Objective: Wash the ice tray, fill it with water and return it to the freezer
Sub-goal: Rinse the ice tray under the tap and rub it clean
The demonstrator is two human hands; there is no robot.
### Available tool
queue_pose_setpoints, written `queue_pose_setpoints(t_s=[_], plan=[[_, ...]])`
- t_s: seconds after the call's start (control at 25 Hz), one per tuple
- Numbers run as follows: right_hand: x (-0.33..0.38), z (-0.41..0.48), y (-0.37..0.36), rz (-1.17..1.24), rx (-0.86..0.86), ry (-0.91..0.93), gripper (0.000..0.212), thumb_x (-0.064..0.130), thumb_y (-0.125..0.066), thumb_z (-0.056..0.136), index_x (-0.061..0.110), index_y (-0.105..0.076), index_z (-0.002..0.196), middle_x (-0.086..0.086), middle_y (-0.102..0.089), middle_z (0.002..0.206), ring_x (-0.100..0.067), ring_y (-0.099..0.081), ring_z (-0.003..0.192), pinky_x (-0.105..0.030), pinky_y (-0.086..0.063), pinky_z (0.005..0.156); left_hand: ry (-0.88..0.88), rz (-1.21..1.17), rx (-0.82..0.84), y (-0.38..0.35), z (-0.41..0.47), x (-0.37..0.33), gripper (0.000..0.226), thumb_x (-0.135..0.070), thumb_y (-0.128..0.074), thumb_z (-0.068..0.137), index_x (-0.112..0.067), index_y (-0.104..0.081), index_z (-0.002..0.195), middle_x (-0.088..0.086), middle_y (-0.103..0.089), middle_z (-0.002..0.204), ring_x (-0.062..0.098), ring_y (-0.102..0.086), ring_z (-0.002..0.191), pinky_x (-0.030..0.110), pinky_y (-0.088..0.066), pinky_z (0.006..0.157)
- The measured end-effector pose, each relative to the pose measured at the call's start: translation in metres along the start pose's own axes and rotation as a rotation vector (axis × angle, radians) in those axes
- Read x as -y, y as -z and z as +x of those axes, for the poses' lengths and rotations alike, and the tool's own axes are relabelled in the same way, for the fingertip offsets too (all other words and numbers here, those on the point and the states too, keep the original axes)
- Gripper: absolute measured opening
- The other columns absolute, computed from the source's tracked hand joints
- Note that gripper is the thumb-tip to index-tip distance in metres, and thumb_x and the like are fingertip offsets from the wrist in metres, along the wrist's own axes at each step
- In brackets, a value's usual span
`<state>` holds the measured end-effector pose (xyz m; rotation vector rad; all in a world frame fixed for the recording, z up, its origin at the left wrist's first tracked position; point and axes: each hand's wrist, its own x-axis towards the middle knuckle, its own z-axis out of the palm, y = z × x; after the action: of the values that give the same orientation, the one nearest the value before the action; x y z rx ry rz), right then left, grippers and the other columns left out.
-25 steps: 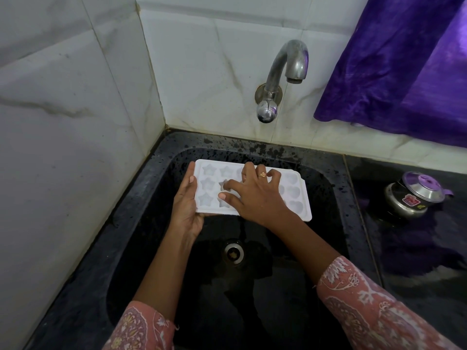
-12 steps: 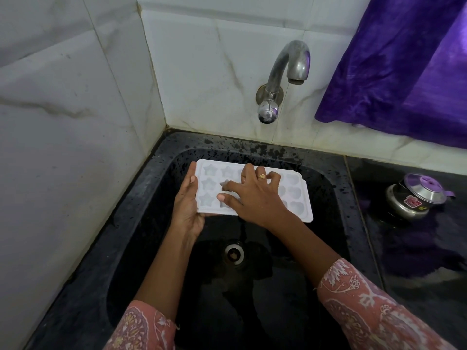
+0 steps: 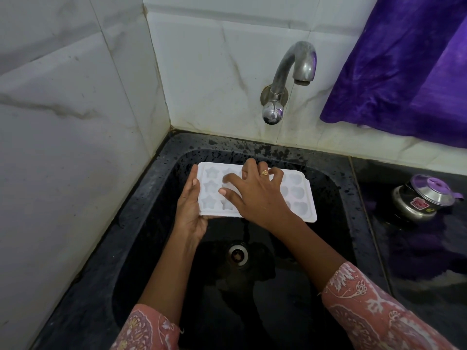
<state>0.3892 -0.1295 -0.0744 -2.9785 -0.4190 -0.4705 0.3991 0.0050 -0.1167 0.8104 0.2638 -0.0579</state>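
Head view, single frame.

Ice tray [image 3: 297, 195]: white, cells facing up, roughly level, held over the far half of the black sink [image 3: 149, 203]. It sits below and in front of the tap [image 3: 288, 79] and beyond the drain [image 3: 237, 253]. Star-shaped cells at the left end, heart-shaped cells at the right end; the middle cells are covered by a hand. Whether the far edge touches the basin wall: cannot tell.

Left hand [image 3: 189, 210]: grips the tray's left short end. Thumb lies straight along that edge on top, palm at the near-left corner, fingers hidden under the tray.

Right hand [image 3: 255, 195]: on top of the tray, fingers spread and bent, tips down on the upper face. Thumb and forefinger are over the star cells, and the other fingers reach to the far edge. It grasps nothing. A gold ring [image 3: 264, 172] is on one finger.

Sleeves [image 3: 374, 311]: pink, printed, on both forearms.

Surroundings: white marbled tiles [image 3: 63, 122] on the left and back walls. Purple cloth [image 3: 404, 72] hangs at upper right. A steel pot [image 3: 422, 198] with a purple-knobbed lid stands on the dark counter [image 3: 417, 261] to the right of the sink, well apart from the tray.
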Motion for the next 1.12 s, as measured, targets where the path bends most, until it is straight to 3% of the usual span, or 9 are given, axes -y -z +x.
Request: queue_pose_setpoints(t_s=[0.12, 0.24, 0.36, 0.44, 0.64, 0.84, 1.0, 1.12], plan=[[0.007, 0.004, -0.002, 0.043, 0.062, 0.060, 0.052, 0.058, -0.025, 0.085, 0.030, -0.065, 0.107, -0.009, -0.052, 0.100, -0.030, -0.049, 0.093, -0.044, -0.023, 0.085, -0.004, 0.017, -0.002, 0.003, 0.001, 0.002, 0.041, -0.020, -0.041, 0.098, -0.022, -0.043, 0.139, 0.005, -0.061, 0.123, 0.021, -0.064, 0.098, 0.037, -0.056, 0.076], [0.014, 0.008, -0.007, 0.028, 0.100, 0.080, 0.057, 0.059, -0.023, 0.083, 0.030, -0.067, 0.105, -0.011, -0.054, 0.099, -0.033, -0.051, 0.091, -0.049, -0.032, 0.082, -0.004, 0.046, 0.002, 0.002, 0.002, 0.002, 0.040, -0.021, -0.040, 0.098, -0.024, -0.044, 0.138, 0.001, -0.064, 0.117, 0.021, -0.065, 0.095, 0.035, -0.057, 0.073], [0.015, 0.011, -0.008, 0.003, 0.178, 0.099, 0.062, 0.062, -0.018, 0.084, 0.032, -0.063, 0.114, -0.011, -0.050, 0.108, -0.032, -0.046, 0.101, -0.047, -0.026, 0.087, -0.010, 0.037, 0.000, 0.002, 0.003, 0.002, 0.037, -0.020, -0.040, 0.098, -0.026, -0.047, 0.134, -0.001, -0.067, 0.109, 0.016, -0.069, 0.085, 0.031, -0.058, 0.066], [0.016, 0.014, -0.009, 0.004, 0.208, 0.110, 0.055, 0.062, -0.024, 0.087, 0.034, -0.059, 0.119, -0.010, -0.047, 0.114, -0.031, -0.043, 0.106, -0.046, -0.024, 0.088, -0.015, 0.042, 0.003, 0.003, 0.004, 0.003, 0.037, -0.020, -0.040, 0.098, -0.026, -0.046, 0.135, -0.002, -0.068, 0.106, 0.015, -0.070, 0.083, 0.030, -0.059, 0.065], [0.017, 0.015, -0.015, 0.028, 0.192, 0.108, 0.052, 0.061, -0.027, 0.087, 0.032, -0.064, 0.110, -0.011, -0.050, 0.110, -0.032, -0.045, 0.102, -0.046, -0.026, 0.086, -0.018, 0.045, 0.003, 0.004, 0.005, 0.003, 0.039, -0.020, -0.040, 0.098, -0.023, -0.044, 0.137, -0.001, -0.066, 0.110, 0.014, -0.070, 0.084, 0.029, -0.059, 0.065], [0.021, 0.015, -0.020, -0.047, 0.110, 0.078, 0.049, 0.058, -0.028, 0.083, 0.032, -0.070, 0.090, -0.009, -0.059, 0.093, -0.030, -0.057, 0.084, -0.046, -0.041, 0.076, -0.024, 0.056, -0.011, 0.008, 0.008, 0.004, 0.040, -0.023, -0.041, 0.098, -0.024, -0.043, 0.138, 0.003, -0.063, 0.117, 0.017, -0.068, 0.089, 0.034, -0.057, 0.071], [0.025, 0.016, -0.017, 0.027, 0.196, 0.095, 0.056, 0.062, -0.023, 0.087, 0.031, -0.062, 0.112, -0.010, -0.048, 0.114, -0.031, -0.044, 0.106, -0.045, -0.023, 0.088, -0.029, 0.076, -0.013, 0.009, 0.008, 0.003, 0.040, -0.023, -0.039, 0.098, -0.024, -0.043, 0.138, -0.001, -0.065, 0.110, 0.014, -0.070, 0.082, 0.031, -0.058, 0.066], [0.023, 0.013, -0.014, 0.078, 0.237, 0.082, 0.047, 0.060, -0.030, 0.091, 0.036, -0.052, 0.126, -0.008, -0.040, 0.121, -0.028, -0.036, 0.113, -0.043, -0.017, 0.092, -0.036, 0.062, -0.023, 0.013, 0.009, 0.002, 0.040, -0.022, -0.040, 0.098, -0.022, -0.043, 0.138, -0.001, -0.065, 0.110, 0.014, -0.069, 0.084, 0.030, -0.058, 0.067]])
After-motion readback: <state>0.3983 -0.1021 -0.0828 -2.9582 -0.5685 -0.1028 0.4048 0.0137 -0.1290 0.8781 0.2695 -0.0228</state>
